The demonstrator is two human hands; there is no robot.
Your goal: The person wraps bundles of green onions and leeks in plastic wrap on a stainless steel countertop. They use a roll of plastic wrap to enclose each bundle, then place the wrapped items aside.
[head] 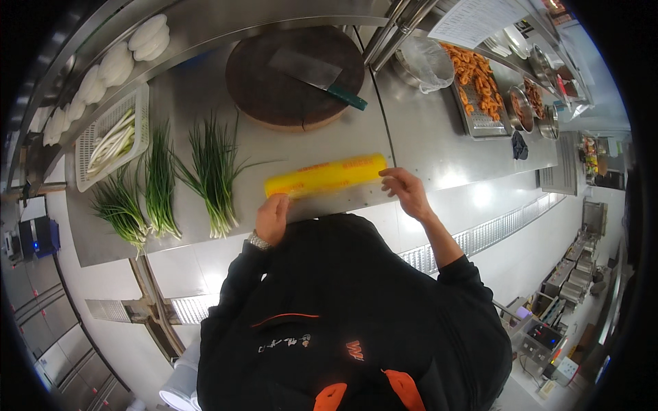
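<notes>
A yellow roll of plastic film (pixel 329 173) with red print lies on the steel worktop near its front edge. At the roll's left end is my left hand (pixel 272 217), thumb and fingers pinching the film's edge or the roll; which, I cannot tell. My right hand (pixel 405 191) is by the right end, fingers curled and apart, a fingertip at or close to the roll's end. Left of the roll lie bunches of green chives or scallions (pixel 215 174). Behind it, a cleaver (pixel 313 72) with a green handle rests on a round chopping block (pixel 257 90).
A white plastic basket (pixel 145 118) of pale stalks stands at the left. At the right are a perforated steel tray (pixel 478 126) of cooked shrimp-like food, a steel bowl (pixel 408 72) with a clear bag, and smaller bowls (pixel 519 110). Steel posts (pixel 398 33) rise behind the worktop.
</notes>
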